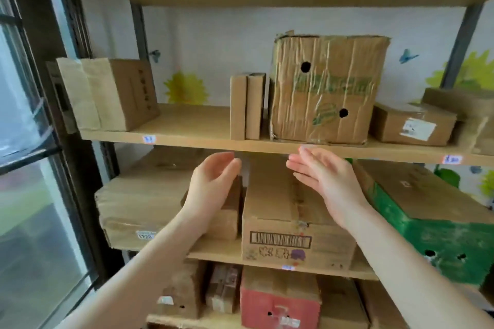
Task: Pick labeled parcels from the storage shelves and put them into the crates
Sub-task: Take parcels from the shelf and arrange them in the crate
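Observation:
Both my hands are raised in front of the shelves, empty, palms facing each other. My left hand (211,184) has curled, spread fingers; my right hand (324,177) is flat and open. Between and below them on the middle shelf sits a long cardboard parcel with a barcode (275,222). A small brown box (230,211) lies just behind my left hand. On the upper shelf above my hands stand two thin upright parcels (247,107) and a large crumpled box with round holes (324,88). No crate is in view.
The upper shelf (187,139) also carries a brown box at the left (112,93) and a labeled parcel at the right (411,124). A flat box (139,203) and a green box (433,222) flank the barcode parcel. A red box (278,304) sits lower. A window (26,141) is at the left.

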Demonstrator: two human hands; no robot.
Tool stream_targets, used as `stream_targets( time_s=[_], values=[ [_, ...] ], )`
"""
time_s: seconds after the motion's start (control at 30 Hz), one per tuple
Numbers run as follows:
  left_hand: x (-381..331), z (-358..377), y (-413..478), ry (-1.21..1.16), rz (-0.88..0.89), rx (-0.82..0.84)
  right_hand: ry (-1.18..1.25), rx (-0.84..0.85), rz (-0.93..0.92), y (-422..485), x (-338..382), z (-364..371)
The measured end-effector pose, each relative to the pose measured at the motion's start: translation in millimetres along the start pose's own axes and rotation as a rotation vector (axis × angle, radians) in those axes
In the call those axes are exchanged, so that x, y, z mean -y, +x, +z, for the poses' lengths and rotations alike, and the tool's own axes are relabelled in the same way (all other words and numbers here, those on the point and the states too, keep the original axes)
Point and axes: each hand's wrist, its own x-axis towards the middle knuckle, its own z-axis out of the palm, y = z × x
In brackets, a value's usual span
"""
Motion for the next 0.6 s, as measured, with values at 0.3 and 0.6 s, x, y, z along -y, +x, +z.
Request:
stream_targets(
  time_s=[0.3, 0.6],
  values=[
    [-39, -22, 102, 0.075, 0.117, -0.021, -0.587, 0.003, -0.509, 122, 77, 73],
    [-22, -21, 145, 0.1, 0.086, 0.142, -1.535, -0.006, -0.469, 177, 78, 123]
  ],
)
